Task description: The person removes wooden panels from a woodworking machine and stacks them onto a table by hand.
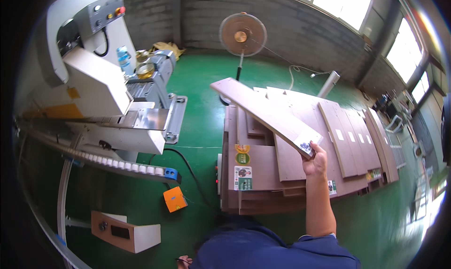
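Observation:
My right hand (314,162) grips the near end of a long light-brown wooden board (263,110), holding it lifted and slanting up and away to the left over a stack of similar boards (300,175). The board's far end hangs above the green floor near a standing fan. Only the fingertips of my left hand (184,261) show at the bottom edge, beside my blue shirt; whether they hold anything cannot be told.
A large white machine (101,88) with a roller conveyor (117,164) fills the left. An orange box (174,199) and black cable lie on the green floor. A standing fan (242,35) is behind the stack. More panels (357,137) lie to the right.

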The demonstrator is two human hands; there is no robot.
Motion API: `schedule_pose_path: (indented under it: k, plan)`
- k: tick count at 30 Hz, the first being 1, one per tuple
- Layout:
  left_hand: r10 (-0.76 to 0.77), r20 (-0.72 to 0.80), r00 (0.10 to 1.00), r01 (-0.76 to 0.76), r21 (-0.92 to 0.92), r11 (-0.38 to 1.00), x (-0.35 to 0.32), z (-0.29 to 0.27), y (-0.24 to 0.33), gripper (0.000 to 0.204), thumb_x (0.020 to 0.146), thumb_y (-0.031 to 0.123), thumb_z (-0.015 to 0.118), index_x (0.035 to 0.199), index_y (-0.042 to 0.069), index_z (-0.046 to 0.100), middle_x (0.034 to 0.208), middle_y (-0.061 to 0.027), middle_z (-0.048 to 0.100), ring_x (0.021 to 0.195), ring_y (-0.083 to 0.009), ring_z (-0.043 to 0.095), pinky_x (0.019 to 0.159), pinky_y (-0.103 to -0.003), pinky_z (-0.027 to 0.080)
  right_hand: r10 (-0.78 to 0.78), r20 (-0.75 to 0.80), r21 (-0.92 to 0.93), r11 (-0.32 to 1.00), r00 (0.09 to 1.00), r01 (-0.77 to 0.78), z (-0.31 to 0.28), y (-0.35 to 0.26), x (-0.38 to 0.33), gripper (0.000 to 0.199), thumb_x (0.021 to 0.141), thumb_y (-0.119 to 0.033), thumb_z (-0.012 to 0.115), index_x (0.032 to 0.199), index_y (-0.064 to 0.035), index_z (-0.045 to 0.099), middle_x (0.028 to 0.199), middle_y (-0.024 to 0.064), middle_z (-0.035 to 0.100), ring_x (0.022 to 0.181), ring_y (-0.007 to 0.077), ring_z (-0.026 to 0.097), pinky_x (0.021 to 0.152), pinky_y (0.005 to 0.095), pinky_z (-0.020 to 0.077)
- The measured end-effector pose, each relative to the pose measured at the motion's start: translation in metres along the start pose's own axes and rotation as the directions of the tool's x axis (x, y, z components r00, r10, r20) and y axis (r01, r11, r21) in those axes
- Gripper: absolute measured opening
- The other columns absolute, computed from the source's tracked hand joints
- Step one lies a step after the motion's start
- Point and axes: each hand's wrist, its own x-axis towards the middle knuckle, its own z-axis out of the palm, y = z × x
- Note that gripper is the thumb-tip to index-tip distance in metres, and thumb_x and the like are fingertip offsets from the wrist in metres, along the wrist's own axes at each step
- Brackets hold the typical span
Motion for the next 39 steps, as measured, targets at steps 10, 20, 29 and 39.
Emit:
schedule_pose_path:
  k: [10, 20, 29, 39]
  plan:
    - [-0.268, 0.405, 0.874, 0.471, -0.577, 0.667, 0.108, -0.045, -0.042, 0.03, 0.086, 0.02, 0.046, 0.101, -0.005, 0.054, 0.093, -0.0173, 0.06, 0.079, -0.0284, 0.062, 0.066, -0.033, 0.053, -0.326, -0.268, 0.038, 0.937, 0.907, 0.348, -0.082, -0.052, -0.058, 0.022, 0.082, -0.001, 0.052, 0.105, -0.0006, 0.051, 0.097, 0.0086, 0.059, 0.086, 0.0212, 0.061, 0.077, 0.0339, 0.0518]
    - [-0.221, 0.427, 0.877, 0.325, -0.188, 0.927, 0.118, -0.039, 0.037, 0.027, 0.085, 0.022, 0.046, 0.09, -0.001, 0.058, 0.083, -0.0142, 0.063, 0.076, -0.0302, 0.061, 0.062, -0.037, 0.051, -0.285, -0.517, -0.749, 0.606, 0.807, -0.266, -0.118, -0.087, -0.112, 0.03, 0.078, -0.027, 0.063, 0.089, -0.0031, 0.049, 0.057, 0.0034, 0.051, 0.042, 0.0175, 0.044, 0.041, 0.0327, 0.0378]
    - [0.369, 0.271, 0.889, -0.423, 0.177, 0.889, 0.102, -0.054, 0.051, 0.025, 0.084, 0.023, 0.046, 0.082, 0.002, 0.06, 0.078, -0.0131, 0.063, 0.074, -0.0311, 0.061, 0.06, -0.039, 0.049, -0.446, 0.49, -0.807, -0.556, 0.749, 0.197, -0.075, -0.054, -0.086, 0.042, 0.075, -0.03, 0.062, 0.11, -0.0083, 0.056, 0.116, 0.0132, 0.05, 0.113, 0.0287, 0.041, 0.093, 0.0392, 0.033]
    - [0.144, 0.301, 0.943, -0.181, 0.098, 0.979, 0.09, -0.046, 0.04, 0.023, 0.082, 0.022, 0.046, 0.073, 0.006, 0.059, 0.075, -0.012, 0.062, 0.069, -0.0308, 0.059, 0.057, -0.041, 0.047, -0.48, 0.335, -0.864, -0.5, 0.811, 0.061, -0.112, -0.052, -0.037, 0.038, 0.077, -0.025, 0.055, 0.111, -0.0091, 0.056, 0.122, 0.0129, 0.047, 0.115, 0.0299, 0.04, 0.097, 0.0396, 0.0318]
